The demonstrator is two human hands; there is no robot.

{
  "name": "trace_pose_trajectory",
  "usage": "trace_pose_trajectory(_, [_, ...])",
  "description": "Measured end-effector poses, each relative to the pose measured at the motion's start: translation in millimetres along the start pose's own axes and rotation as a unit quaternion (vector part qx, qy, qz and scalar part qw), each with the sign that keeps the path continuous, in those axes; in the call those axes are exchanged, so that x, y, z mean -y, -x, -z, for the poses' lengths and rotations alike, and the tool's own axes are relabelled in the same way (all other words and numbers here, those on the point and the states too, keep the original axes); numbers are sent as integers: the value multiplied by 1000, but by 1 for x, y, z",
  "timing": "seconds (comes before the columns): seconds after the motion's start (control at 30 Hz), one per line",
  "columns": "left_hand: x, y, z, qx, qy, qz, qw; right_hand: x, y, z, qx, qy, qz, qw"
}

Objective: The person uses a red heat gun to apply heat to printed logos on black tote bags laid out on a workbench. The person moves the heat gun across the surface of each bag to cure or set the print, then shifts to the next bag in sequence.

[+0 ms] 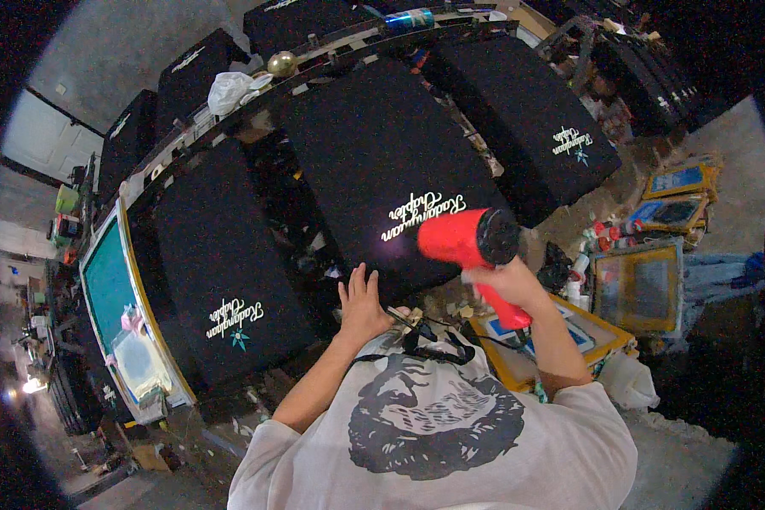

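Wrapped round the handle of a red hair dryer (456,238), my right hand (512,282) holds it over the front end of the middle black shirt panel (361,119). The dryer's nozzle faces white script lettering (408,217) on that cloth and covers part of it. My left hand (364,303) has its fingers spread at the near left corner of the same panel; whether it touches the cloth I cannot tell. On the left lies another black panel (217,229) with white script and a small blue star-like figure. A third panel (518,110) with similar print is at the right.
A framed screen with teal mesh (109,263) stands at the left. Several screen frames (637,285) and small bottles (580,268) sit at the right, with a yellow-edged frame (603,327) beside my right forearm. Along the far rail are a white plastic bag (228,92) and a blue can (409,19).
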State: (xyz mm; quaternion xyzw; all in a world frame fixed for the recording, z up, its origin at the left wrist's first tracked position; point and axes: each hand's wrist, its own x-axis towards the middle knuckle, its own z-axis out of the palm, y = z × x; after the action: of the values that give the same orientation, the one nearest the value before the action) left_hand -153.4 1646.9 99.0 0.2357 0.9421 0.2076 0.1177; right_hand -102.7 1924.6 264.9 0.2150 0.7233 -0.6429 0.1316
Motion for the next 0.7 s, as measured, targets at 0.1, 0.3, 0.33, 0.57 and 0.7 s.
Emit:
trace_pose_trajectory(0.1, [5,-8,7,12,-3,-6,1000,0,-4,-3,25,16,41,999])
trace_pose_trajectory(0.3, [16,-16,7,10,-3,-13,1000,6,-22,-9,-53,-1,-9,999])
trace_pose_trajectory(0.33, [18,-17,7,9,2,-17,1000,10,-18,-14,-33,2,-9,999])
trace_pose_trajectory(0.57, [18,-17,15,6,41,-49,998,22,-35,-10,-114,-15,5,993])
trace_pose_trajectory(0.7, [22,-19,8,15,44,-65,997,9,-33,-17,-85,-5,44,995])
